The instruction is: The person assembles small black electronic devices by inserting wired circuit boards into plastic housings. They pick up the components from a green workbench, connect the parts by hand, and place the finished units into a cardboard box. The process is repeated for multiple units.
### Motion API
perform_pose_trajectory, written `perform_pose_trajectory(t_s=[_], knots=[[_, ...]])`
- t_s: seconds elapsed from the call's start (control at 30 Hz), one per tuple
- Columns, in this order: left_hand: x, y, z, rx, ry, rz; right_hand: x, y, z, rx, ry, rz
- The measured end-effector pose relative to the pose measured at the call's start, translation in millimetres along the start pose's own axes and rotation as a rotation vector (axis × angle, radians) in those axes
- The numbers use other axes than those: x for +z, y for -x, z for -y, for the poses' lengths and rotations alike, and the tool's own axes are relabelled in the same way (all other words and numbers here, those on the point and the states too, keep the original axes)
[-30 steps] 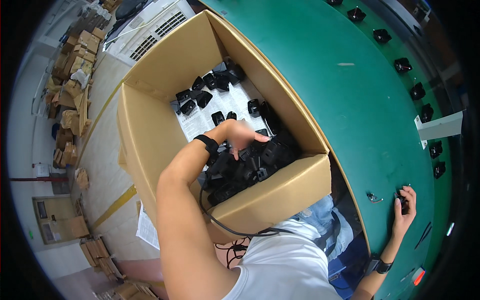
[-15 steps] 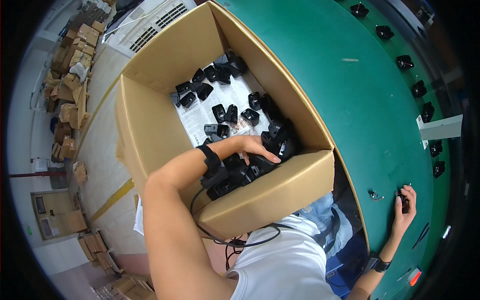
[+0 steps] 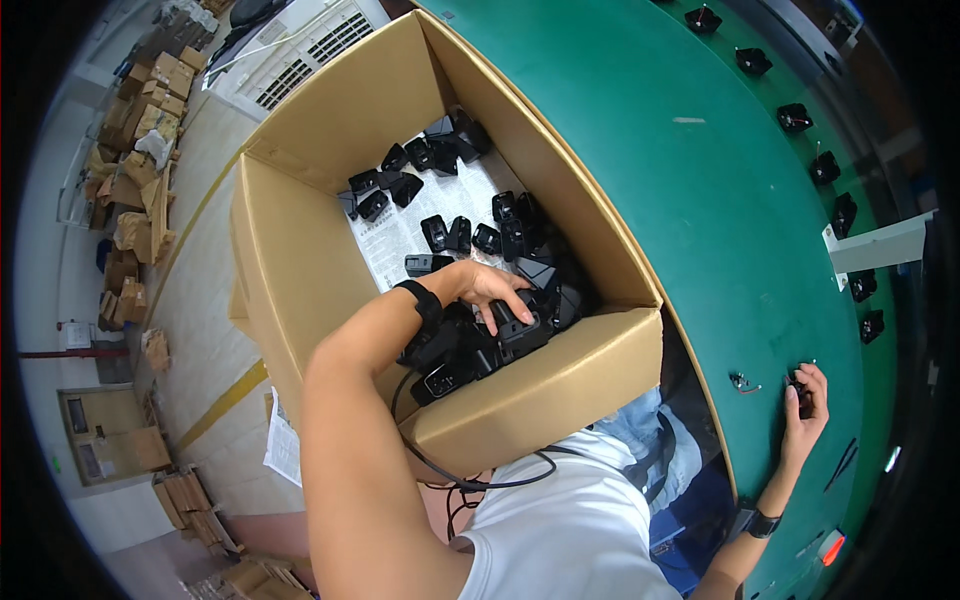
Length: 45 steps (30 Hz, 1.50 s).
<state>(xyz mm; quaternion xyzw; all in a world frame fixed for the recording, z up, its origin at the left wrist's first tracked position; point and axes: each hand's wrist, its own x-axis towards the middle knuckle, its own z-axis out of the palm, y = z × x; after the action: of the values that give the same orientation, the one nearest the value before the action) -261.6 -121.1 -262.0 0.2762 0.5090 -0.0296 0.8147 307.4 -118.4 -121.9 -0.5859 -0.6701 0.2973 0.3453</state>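
My left hand (image 3: 492, 290) reaches down into an open cardboard box (image 3: 540, 385). Its fingers and thumb close on a black plastic housing (image 3: 523, 338) near the box's front wall. Many similar black parts (image 3: 458, 235) lie around it, some spread over printed paper (image 3: 385, 240), others heaped at the near right. On the green table (image 3: 660, 200), my right hand (image 3: 810, 410) curls its fingers round a small black part (image 3: 798, 385), mostly hidden by them. Just left of that hand lies a small metal piece with wire (image 3: 742, 383).
Several black parts (image 3: 795, 118) stand in a row along the table's far side, by a white bracket (image 3: 880, 248). Tweezers (image 3: 842, 467) and an orange-and-white object (image 3: 831, 547) lie at the right. A black cable (image 3: 500, 490) hangs by the box's front.
My left hand has shifted slightly left and nearer inside the box, and a black housing now shows under its fingers. My right hand has stayed nearly in place round its part.
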Motion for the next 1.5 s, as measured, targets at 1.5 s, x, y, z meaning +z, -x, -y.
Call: perform_pose_trajectory(t_s=[1.5], knots=[[-9, 117, -77, 0.351, -0.087, -0.117, 1, 2, 16, 0.01, -0.02, 0.008]])
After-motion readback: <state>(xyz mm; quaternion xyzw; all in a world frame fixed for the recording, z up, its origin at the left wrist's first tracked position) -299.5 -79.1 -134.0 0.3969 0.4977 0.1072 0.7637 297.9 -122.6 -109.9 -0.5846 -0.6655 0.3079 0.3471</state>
